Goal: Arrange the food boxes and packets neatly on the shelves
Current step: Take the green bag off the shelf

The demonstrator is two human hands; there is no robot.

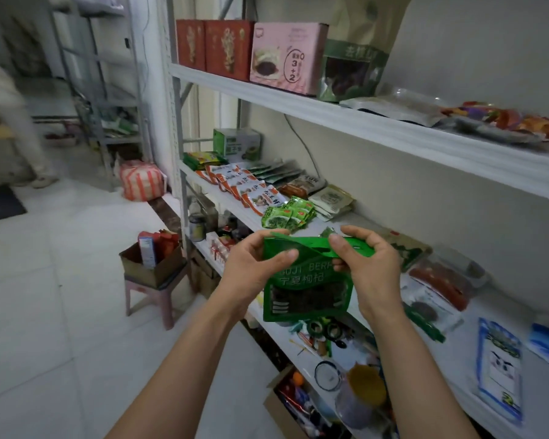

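Both left hand (254, 269) and right hand (366, 264), fingers (338, 243) curled, pinch the green packet (308, 291).

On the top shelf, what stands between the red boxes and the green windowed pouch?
Head view: a pink cardboard box marked 3+2 stands between the red boxes and the green windowed pouch.
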